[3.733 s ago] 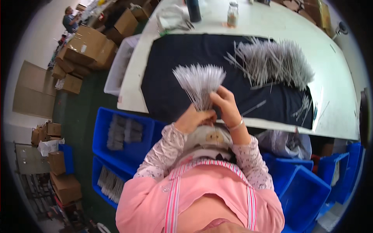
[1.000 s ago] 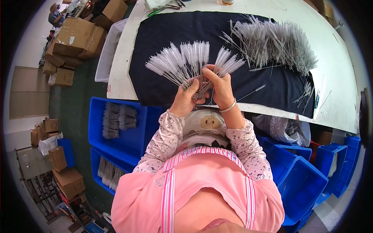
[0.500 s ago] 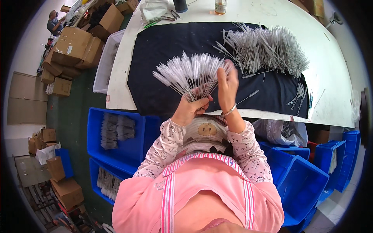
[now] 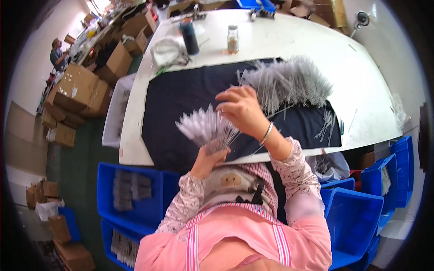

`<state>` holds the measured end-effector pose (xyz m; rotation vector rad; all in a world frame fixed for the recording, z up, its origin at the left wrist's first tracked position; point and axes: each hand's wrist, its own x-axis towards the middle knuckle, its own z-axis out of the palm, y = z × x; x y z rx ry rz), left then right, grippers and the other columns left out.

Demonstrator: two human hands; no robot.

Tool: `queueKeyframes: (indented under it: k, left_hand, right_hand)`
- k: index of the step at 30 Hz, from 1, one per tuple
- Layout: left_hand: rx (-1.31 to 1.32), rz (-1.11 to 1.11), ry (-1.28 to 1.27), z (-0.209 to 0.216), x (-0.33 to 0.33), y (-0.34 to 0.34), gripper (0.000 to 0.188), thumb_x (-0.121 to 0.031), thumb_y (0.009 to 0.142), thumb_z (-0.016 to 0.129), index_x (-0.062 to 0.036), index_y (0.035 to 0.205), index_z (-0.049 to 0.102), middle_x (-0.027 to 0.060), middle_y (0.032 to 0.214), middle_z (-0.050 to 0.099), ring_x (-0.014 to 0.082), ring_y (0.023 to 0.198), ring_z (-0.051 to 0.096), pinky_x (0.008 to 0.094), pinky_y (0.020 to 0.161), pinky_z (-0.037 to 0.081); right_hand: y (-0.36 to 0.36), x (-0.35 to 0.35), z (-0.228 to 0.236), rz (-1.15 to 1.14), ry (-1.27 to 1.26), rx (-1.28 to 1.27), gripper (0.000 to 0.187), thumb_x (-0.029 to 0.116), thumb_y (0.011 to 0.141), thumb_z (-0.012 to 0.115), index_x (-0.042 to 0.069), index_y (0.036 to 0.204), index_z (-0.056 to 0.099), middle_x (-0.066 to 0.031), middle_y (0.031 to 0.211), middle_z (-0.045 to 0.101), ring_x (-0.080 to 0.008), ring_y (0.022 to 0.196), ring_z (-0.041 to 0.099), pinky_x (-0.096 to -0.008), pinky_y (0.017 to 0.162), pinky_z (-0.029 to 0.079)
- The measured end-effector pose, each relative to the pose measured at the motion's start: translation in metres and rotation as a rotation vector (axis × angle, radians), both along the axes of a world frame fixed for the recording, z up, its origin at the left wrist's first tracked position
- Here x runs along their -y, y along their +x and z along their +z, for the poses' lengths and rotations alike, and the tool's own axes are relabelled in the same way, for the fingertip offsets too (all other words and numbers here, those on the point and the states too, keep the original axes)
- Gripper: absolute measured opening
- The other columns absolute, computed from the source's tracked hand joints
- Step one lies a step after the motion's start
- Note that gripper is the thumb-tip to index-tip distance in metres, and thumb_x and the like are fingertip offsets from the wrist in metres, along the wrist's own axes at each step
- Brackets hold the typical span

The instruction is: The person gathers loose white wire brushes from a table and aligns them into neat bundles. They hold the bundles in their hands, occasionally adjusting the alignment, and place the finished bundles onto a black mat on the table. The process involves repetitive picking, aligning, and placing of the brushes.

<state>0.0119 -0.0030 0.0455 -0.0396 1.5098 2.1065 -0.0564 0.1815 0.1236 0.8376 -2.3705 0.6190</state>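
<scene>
My left hand (image 4: 209, 161) is closed around the wire stems of a bundle of straw-cleaning brushes (image 4: 204, 126). Their white bristle ends fan out upward, over the front part of a black cloth (image 4: 165, 101). Beside and above the bundle's right edge is my right hand (image 4: 244, 109), fingers apart and curved, with nothing visible in it. Behind that hand lies a large heap of similar brushes (image 4: 294, 83) on the cloth. A few loose brushes (image 4: 326, 123) lie near the cloth's right edge.
On the white table (image 4: 361, 95) stand a dark bottle (image 4: 189, 38) and a glass jar (image 4: 233, 39), near a white cloth bag (image 4: 167, 53). Blue bins (image 4: 156, 198) with brush bundles are at my left; more blue bins (image 4: 350, 221) are at my right. Another person (image 4: 57, 55) is far left.
The view has tilted up, showing more of the table's far side. My right hand has moved off the bundle's right edge, up and leftward, its fingers spreading. My left hand still grips the brushes.
</scene>
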Motion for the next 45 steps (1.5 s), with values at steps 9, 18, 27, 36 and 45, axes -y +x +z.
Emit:
queueKeyframes:
  k: [9, 18, 27, 36, 45]
  left_hand:
    - [0.125, -0.101, 0.17, -0.017, 0.002, -0.004, 0.033, 0.003, 0.081, 0.061, -0.0056, 0.112, 0.054, 0.0066, 0.086, 0.059, 0.0096, 0.061, 0.049, 0.0196, 0.044, 0.034]
    - [0.045, -0.103, 0.013, -0.028, -0.011, 0.001, 0.036, -0.001, 0.081, 0.064, -0.0002, 0.115, 0.053, 0.0075, 0.088, 0.062, 0.0089, 0.062, 0.053, 0.0199, 0.045, 0.036]
    - [0.06, -0.076, 0.049, -0.022, -0.013, 0.002, 0.027, -0.003, 0.082, 0.063, -0.0004, 0.109, 0.056, 0.0069, 0.086, 0.061, 0.0079, 0.064, 0.053, 0.0193, 0.046, 0.038]
    - [0.072, -0.084, 0.168, -0.02, -0.008, -0.003, 0.019, -0.001, 0.084, 0.062, -0.0017, 0.103, 0.058, 0.0085, 0.086, 0.061, 0.0096, 0.063, 0.054, 0.019, 0.045, 0.037]
    - [0.05, 0.044, 0.14, -0.011, -0.01, 0.004, 0.015, 0.0, 0.084, 0.06, -0.0003, 0.099, 0.056, 0.0061, 0.085, 0.057, 0.0093, 0.064, 0.051, 0.0191, 0.045, 0.034]
  right_hand:
    - [0.0, -0.021, -0.022, 0.084, -0.103, -0.036, 0.013, 0.014, 0.078, 0.068, 0.012, 0.09, 0.069, -0.0001, 0.104, 0.067, -0.0209, 0.102, 0.057, -0.0384, 0.091, 0.039]
    - [0.008, -0.047, -0.022, 0.166, -0.746, 0.46, 0.007, 0.006, 0.087, 0.06, 0.003, 0.087, 0.066, -0.0053, 0.09, 0.065, -0.0141, 0.084, 0.059, -0.0265, 0.076, 0.047]
    - [0.069, -0.203, -0.055, -0.368, -1.436, 0.626, 0.015, 0.013, 0.089, 0.059, 0.001, 0.096, 0.064, -0.0086, 0.084, 0.067, -0.0156, 0.071, 0.066, -0.0255, 0.064, 0.055]
    - [0.114, -0.358, -0.133, -1.194, -0.924, 0.369, 0.023, 0.017, 0.078, 0.057, -0.003, 0.082, 0.069, -0.0085, 0.064, 0.065, -0.0133, 0.052, 0.06, -0.0264, 0.05, 0.046]
    - [0.073, -0.25, -0.103, -1.248, -0.284, -0.083, 0.015, 0.014, 0.086, 0.056, 0.003, 0.077, 0.062, -0.0168, 0.073, 0.06, -0.0304, 0.065, 0.059, -0.0405, 0.058, 0.047]
